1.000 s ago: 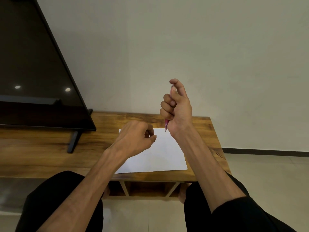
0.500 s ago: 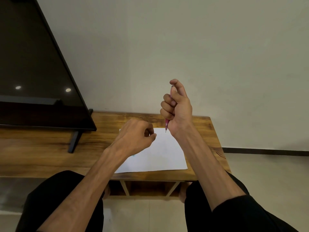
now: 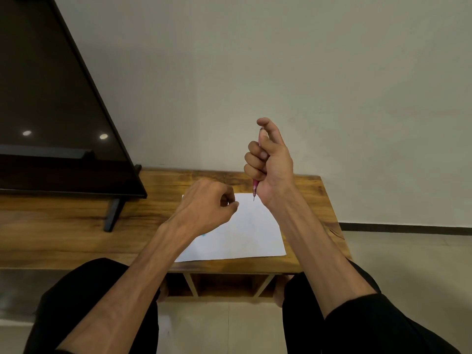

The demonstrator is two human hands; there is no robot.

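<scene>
Nothing has shifted: our right hand (image 3: pixel 271 163) still grips the pen (image 3: pixel 255 187) above the paper (image 3: pixel 251 235); our left hand (image 3: pixel 207 203) curls, perhaps empty, we cannot tell.

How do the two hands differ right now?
The right hand grips a pink pen, tip down; the left hand is curled with nothing visible in it. The right hand is raised higher; the left hand hovers lower, over the white paper. Both have curled fingers.

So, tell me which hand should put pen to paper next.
Right. The right hand has the pen in its grip, tip pointing down over the paper. The left hand is curled over the paper's left side and holds no pen.
</scene>
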